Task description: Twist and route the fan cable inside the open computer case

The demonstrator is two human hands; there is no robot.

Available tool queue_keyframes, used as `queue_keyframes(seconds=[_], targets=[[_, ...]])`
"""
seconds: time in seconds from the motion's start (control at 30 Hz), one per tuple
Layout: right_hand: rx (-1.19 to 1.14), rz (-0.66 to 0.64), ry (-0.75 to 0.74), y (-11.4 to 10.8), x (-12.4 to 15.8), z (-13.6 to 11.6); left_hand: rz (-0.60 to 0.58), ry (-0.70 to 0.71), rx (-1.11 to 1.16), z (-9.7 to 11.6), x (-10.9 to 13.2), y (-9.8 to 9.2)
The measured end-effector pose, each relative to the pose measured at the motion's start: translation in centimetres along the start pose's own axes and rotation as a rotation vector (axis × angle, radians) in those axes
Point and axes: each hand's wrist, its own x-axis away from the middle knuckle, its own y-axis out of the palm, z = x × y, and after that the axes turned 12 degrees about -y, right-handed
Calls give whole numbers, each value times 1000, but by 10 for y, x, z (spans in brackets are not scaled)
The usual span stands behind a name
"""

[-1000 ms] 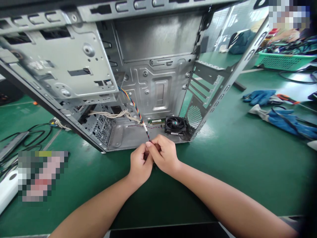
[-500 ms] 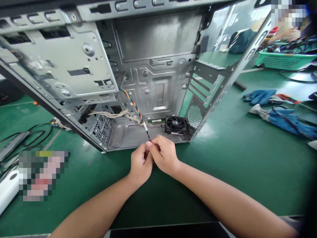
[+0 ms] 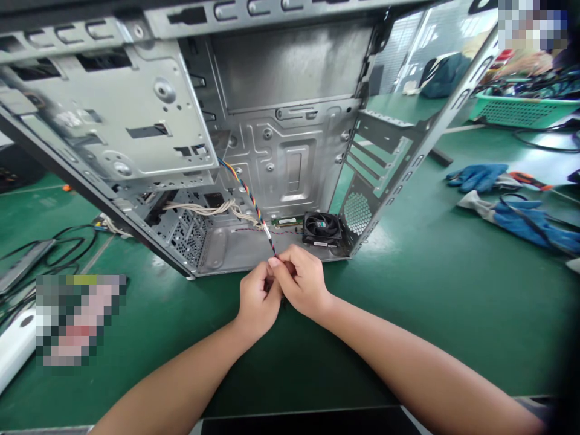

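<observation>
A bare metal computer case (image 3: pixel 281 151) lies open toward me on a green bench (image 3: pixel 430 290). A twisted multicoloured cable (image 3: pixel 247 193) runs from inside the case down to my hands at its front edge. My left hand (image 3: pixel 257 297) and my right hand (image 3: pixel 302 279) are pressed together, both pinching the cable's end; what sits at the tip is hidden by the fingers. A small black fan (image 3: pixel 321 227) sits inside the case just behind my right hand. A bundle of pale wires (image 3: pixel 212 209) lies on the case floor to the left.
Blue gloves (image 3: pixel 475 176) and an orange-handled tool (image 3: pixel 528 179) lie at the right. A green basket (image 3: pixel 516 110) of cables stands at the back right. Black cables (image 3: pixel 54 244) and a white object (image 3: pixel 13 350) lie at the left.
</observation>
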Motion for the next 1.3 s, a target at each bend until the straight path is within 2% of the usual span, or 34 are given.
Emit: queue_keyframes(seconds=[0.27,0.97,1.3], targets=[[20,34,-3,-1,0,0,14,7,-7,0,0,0],[16,-3,-23,-1,0,-1,-43,-25,67,1,-1,-1],[11,0,-23,-2,1,0,1,-6,1,3,0,-1]])
